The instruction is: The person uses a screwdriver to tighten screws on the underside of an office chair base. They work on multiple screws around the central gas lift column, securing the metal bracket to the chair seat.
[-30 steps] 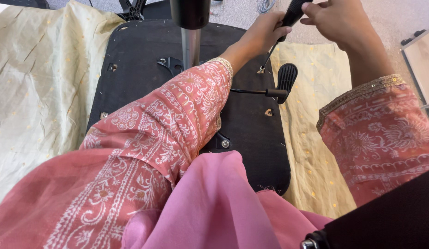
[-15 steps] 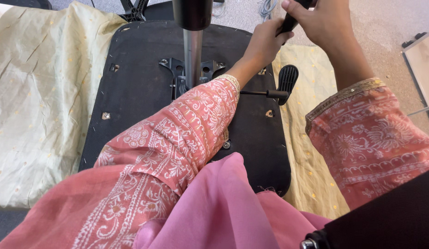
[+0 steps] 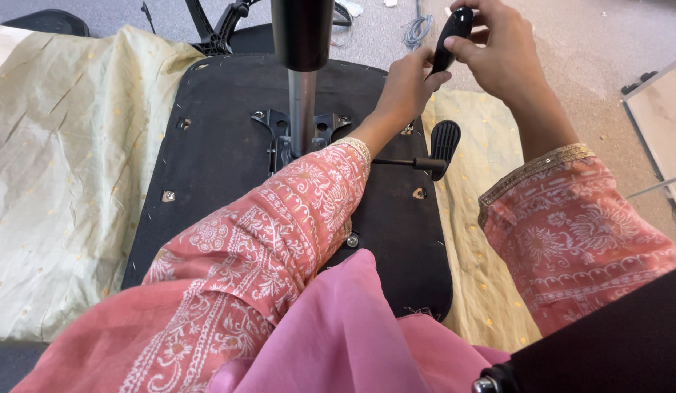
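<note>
Upturned office-chair seat (image 3: 229,182) lies underside-up on a pale yellow cloth (image 3: 54,196) spread over the floor, likely to keep the upholstery off the grit. Metal gas-lift column (image 3: 302,109) stands up from the mounting plate at the seat's far middle.

Both hands work at the far right edge of the seat. Right hand (image 3: 506,58) curls round a black lever handle (image 3: 453,33), fingers pressed on its upper end, holding it upright. Left hand (image 3: 407,87) pinches the same handle lower down, thumb and fingers closed on its base, steadying it.

A second black paddle lever (image 3: 445,144) sticks out on its thin rod just near of the hands, untouched.

Loose cables (image 3: 418,29) lie on the far floor.
</note>
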